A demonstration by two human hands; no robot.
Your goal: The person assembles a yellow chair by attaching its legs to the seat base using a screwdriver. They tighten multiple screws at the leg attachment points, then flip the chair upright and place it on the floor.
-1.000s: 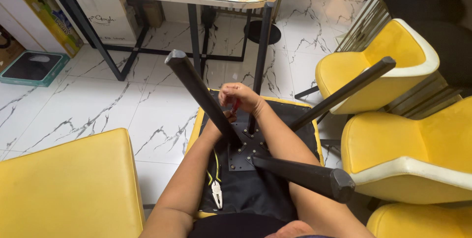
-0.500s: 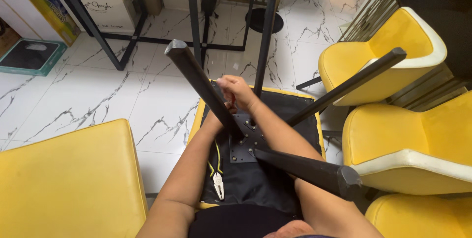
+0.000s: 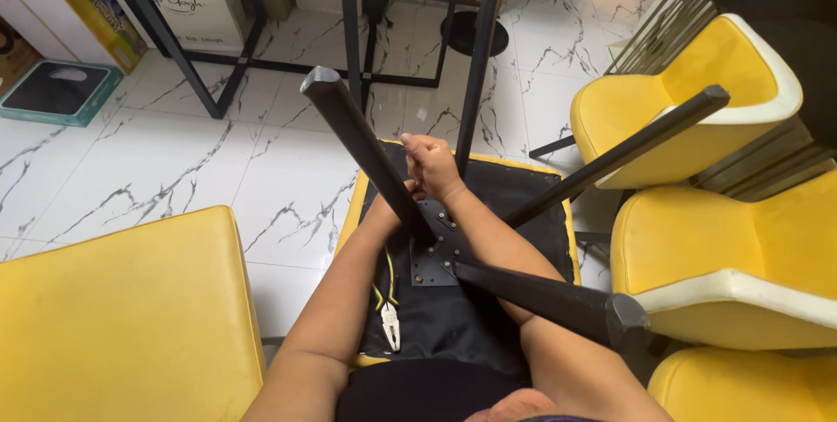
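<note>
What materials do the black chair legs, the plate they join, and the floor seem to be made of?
Chair legs: probably matte black painted metal or wood; unclear.
Mounting plate: likely dark metal, flat with screw holes.
Floor: glossy white marble-look tile with grey veins.

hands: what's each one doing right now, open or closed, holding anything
Left hand: mostly hidden behind the black chair leg; grip cannot be told.
Right hand: closed in a fist; what it holds cannot be told.

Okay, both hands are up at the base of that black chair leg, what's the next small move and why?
Probably keep the hands steadying the black leg at the metal plate: the upturned chair rests on the lap, and the pliers lie unused beside the left forearm.
</note>
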